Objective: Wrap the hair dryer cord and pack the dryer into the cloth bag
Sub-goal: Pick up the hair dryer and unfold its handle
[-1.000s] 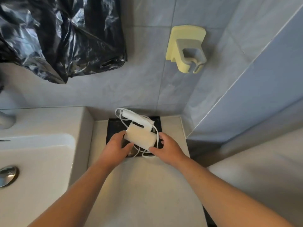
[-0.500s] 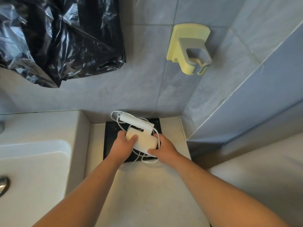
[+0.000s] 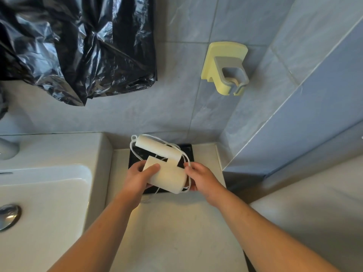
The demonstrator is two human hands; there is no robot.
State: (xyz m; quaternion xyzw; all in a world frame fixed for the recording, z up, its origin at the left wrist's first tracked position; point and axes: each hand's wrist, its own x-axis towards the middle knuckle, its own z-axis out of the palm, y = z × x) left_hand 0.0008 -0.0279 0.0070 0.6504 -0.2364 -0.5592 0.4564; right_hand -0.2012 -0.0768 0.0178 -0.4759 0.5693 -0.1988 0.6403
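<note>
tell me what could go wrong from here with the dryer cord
1. The cord lies in loose loops around the hair dryer, pinched only by the right hand; the loops may slip off and unwind.
2. A strand dangles below the dryer over the black tray and could snag its edge.
3. The left hand grips just one end of the dryer; a slip could drop it on the counter.

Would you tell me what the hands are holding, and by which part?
The white hair dryer: left hand grips the body's left end, right hand the right end, beside the cord.
</note>
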